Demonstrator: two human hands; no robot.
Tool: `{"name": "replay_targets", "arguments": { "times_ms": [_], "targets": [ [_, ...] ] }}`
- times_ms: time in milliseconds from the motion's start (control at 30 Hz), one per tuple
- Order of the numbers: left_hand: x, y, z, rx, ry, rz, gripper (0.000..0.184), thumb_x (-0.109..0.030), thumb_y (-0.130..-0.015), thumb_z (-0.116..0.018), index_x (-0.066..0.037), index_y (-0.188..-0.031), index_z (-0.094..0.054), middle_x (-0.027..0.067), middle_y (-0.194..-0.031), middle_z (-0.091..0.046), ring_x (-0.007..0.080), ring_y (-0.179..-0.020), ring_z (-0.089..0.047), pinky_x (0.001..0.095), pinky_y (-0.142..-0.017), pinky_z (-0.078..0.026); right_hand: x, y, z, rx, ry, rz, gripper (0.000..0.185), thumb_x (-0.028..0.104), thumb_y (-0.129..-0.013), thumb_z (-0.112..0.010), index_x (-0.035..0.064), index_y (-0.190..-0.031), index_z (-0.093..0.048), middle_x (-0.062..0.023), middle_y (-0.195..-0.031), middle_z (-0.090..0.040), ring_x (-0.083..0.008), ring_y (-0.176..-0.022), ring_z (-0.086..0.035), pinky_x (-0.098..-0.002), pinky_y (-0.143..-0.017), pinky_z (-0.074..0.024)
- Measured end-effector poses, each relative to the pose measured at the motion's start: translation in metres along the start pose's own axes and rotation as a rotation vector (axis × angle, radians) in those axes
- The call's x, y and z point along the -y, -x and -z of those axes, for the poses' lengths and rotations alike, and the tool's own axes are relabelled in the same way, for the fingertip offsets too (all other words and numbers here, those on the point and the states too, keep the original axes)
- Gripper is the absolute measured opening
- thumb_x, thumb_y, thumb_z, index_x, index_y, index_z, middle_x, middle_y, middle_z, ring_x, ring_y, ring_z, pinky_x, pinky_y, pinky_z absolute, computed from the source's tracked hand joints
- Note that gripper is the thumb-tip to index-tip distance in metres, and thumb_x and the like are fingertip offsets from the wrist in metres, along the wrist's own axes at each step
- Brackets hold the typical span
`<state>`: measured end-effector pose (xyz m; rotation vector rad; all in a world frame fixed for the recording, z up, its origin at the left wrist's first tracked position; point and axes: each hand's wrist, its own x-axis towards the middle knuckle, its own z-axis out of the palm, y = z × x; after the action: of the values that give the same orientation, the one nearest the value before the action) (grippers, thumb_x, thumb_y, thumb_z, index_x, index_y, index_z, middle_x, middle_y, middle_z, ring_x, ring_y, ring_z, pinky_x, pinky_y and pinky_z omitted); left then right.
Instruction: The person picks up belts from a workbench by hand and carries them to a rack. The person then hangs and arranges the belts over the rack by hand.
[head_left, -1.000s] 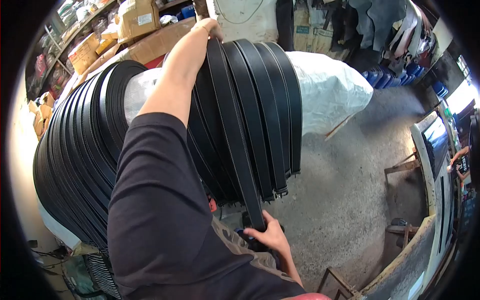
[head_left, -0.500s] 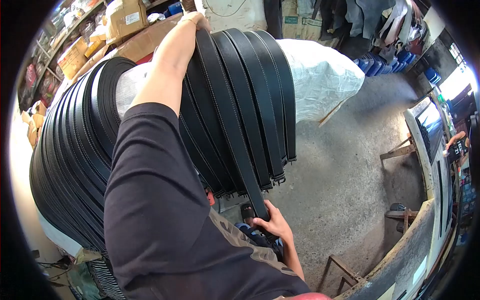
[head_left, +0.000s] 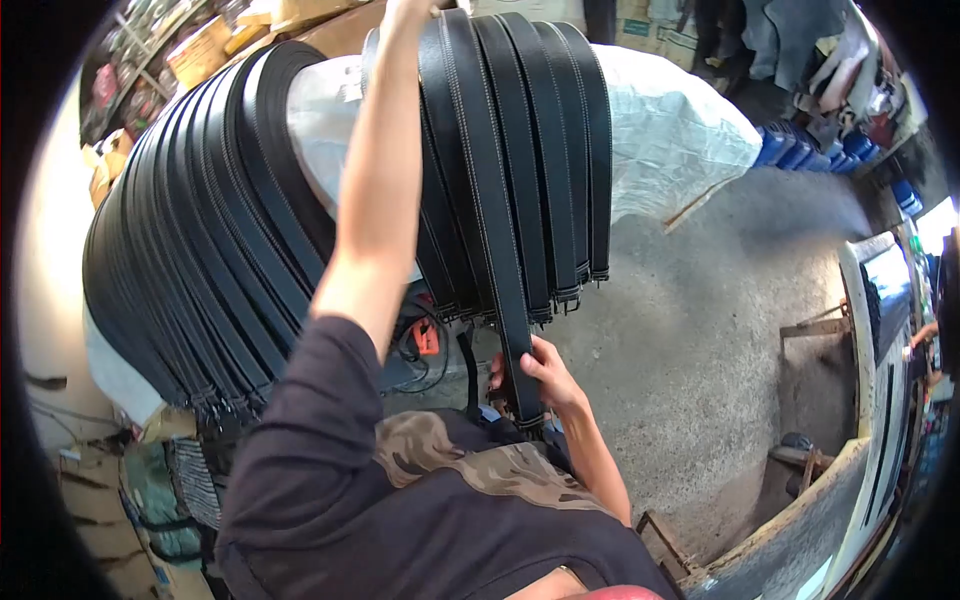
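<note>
Left hand (head_left: 410,7) cut off by top edge, right hand (head_left: 553,376) partly hidden behind black strap (head_left: 516,345), distant person (head_left: 927,337) mostly cropped

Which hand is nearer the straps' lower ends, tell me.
Right. The right hand holds one strap near its lower end; the left hand is high up, by the straps' top.

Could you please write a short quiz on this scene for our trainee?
1. True or false: the right hand holds a black strap near its lower end.
2. What colour is the small object seen left of that strap? A) green B) orange C) yellow
3. Fill in the blank: the row of straps hangs over a bundle wrapped in ____ sheeting.

Key: 1 true; 2 B; 3 white.
</note>
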<state>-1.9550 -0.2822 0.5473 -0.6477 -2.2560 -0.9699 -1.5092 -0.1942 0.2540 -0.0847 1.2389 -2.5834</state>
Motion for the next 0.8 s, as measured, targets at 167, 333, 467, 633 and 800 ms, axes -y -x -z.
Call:
{"name": "replay_targets", "arguments": {
  "times_ms": [167, 333, 467, 633, 800],
  "targets": [
    [-0.112, 0.276, 0.037, -0.369, 0.407, 0.203, 0.020, -0.019, -0.093, -0.066, 0.001, -0.096, -0.062, 0.0025, -0.073, -0.061, 0.0070, -0.062, -0.052, 0.0264, -0.055, -0.043, 0.011, -0.012, -0.004, 0.057, -0.056, -0.097, 0.045, 0.034, -0.093, -0.066, 0.0017, -0.120, -0.048, -0.0117, -0.091, -0.064, -0.0204, -0.078, -0.066, -0.0347, -0.074, -0.0550],
    [-0.124, 0.413, 0.011, 0.148, 0.742, 0.871, 0.072, -0.021, -0.079, -0.080, 0.007, -0.133, -0.042, 0.0156, -0.110, -0.060, 0.0240, -0.104, -0.059, 0.0317, -0.092, -0.048, 0.028, -0.005, -0.015, 0.054, 0.338, -0.002, 0.046, 0.029, -0.096, -0.063, 0.0020, -0.128, -0.043, -0.0096, -0.088, -0.064, -0.0188, -0.080, -0.065, -0.0346, -0.078, -0.0535],
    [-0.123, 0.410, 0.007, 0.222, 0.630, 0.835, 0.042, -0.007, -0.076, -0.077, 0.004, -0.108, -0.052, 0.0065, -0.078, -0.063, 0.0125, -0.060, -0.063, 0.0278, -0.057, -0.054, 0.013, -0.009, 0.004, 0.116, 0.681, 0.226, 0.050, 0.033, -0.088, -0.072, -0.0035, -0.118, -0.054, -0.0116, -0.101, -0.066, -0.0178, -0.087, -0.064, -0.0337, -0.079, -0.0520],
    [-0.129, 0.404, 0.013, 0.092, 0.769, 0.868, 0.034, 0.000, -0.075, -0.072, 0.004, -0.103, -0.053, 0.0072, -0.076, -0.062, 0.0143, -0.052, -0.061, 0.0274, -0.049, -0.051, 0.027, -0.015, 0.029, 0.387, 0.620, -0.077, 0.050, 0.039, -0.088, -0.071, -0.0026, -0.114, -0.061, -0.0075, -0.105, -0.067, -0.0151, -0.095, -0.061, -0.0313, -0.086, -0.0488],
    [-0.123, 0.409, 0.003, -0.032, 0.809, 0.733, 0.027, 0.002, -0.077, -0.070, 0.002, -0.099, -0.054, 0.0065, -0.079, -0.062, 0.0153, -0.055, -0.062, 0.0277, -0.050, -0.052, 0.051, -0.059, 0.045, 0.138, 0.243, -0.105, 0.078, 0.064, -0.095, -0.042, -0.0030, -0.133, -0.047, -0.0113, -0.118, -0.063, -0.0189, -0.105, -0.062, -0.0350, -0.095, -0.0479]
  ]
}}
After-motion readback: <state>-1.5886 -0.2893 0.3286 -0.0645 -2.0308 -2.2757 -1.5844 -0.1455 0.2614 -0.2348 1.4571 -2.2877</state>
